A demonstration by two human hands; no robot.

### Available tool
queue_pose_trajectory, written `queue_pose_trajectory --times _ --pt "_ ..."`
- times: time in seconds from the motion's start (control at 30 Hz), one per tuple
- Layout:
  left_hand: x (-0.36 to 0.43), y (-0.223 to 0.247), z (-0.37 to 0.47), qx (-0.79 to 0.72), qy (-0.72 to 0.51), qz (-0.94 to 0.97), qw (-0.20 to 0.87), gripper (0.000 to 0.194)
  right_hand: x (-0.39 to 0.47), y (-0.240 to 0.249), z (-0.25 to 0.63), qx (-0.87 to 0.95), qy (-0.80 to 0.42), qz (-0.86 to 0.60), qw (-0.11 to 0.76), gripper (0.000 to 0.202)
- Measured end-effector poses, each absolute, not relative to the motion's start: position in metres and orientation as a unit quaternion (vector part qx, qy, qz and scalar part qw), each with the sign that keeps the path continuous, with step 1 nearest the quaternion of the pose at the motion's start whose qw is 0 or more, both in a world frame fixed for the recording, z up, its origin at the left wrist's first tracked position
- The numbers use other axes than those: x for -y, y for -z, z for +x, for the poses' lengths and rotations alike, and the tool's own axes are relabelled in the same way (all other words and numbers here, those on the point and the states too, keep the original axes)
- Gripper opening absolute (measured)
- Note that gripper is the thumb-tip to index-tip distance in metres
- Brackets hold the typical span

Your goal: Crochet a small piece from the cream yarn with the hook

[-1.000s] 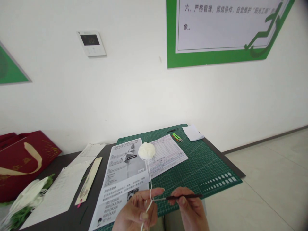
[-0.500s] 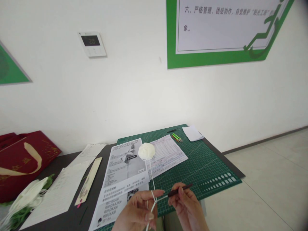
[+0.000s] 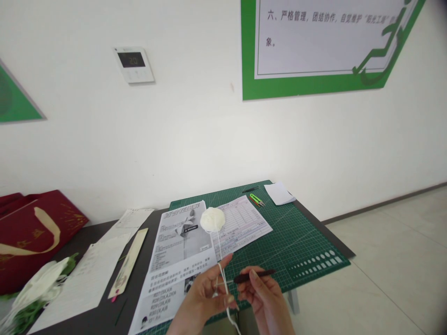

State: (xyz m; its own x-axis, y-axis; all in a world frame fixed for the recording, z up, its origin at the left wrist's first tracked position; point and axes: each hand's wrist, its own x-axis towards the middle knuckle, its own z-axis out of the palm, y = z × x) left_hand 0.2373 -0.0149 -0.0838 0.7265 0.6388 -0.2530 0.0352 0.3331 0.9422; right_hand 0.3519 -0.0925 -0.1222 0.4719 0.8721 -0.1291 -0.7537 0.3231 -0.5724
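A dark-handled crochet hook [image 3: 256,275] lies across the fingers of my right hand [image 3: 260,293], its thin shaft pointing left toward my other hand. My left hand [image 3: 209,293] pinches white yarn [image 3: 224,279], which loops over the raised index finger and hangs down below the thumb. From there the strand runs up to a white ball of yarn [image 3: 213,219] resting on the printed sheets. The hook's tip is hidden near the left fingers.
Printed pattern sheets [image 3: 167,260] and a form [image 3: 244,223] lie on a green cutting mat [image 3: 296,242]. Green thread snips [image 3: 257,200], a pen [image 3: 250,189] and folded white paper [image 3: 279,193] sit at the back. To the left are a bookmark [image 3: 128,263], a red bag [image 3: 38,232] and white-green crochet pieces [image 3: 38,288].
The left index finger has risen and the yarn now hangs more to the right. My right hand with the hook has come slightly left, closer to the left hand.
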Motion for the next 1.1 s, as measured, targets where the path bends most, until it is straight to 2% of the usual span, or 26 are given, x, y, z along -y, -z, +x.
queue_pose_trajectory --times 0.17,0.5,0.87,1.1 --pt "0.014 0.086 0.237 -0.303 -0.184 0.533 0.768 0.084 0.092 0.127 0.355 0.104 -0.495 -0.31 0.805 0.024" --pt "0.018 0.09 0.239 -0.296 -0.206 0.529 0.768 0.066 0.089 0.131 0.35 0.088 -0.478 -0.312 0.816 0.023" --pt "0.015 0.096 0.237 -0.285 -0.192 0.491 0.8 0.084 0.089 0.131 0.351 0.103 -0.481 -0.328 0.807 0.026" --pt "0.016 0.096 0.236 -0.301 -0.196 0.505 0.784 0.086 0.089 0.134 0.351 0.093 -0.492 -0.316 0.806 0.025"
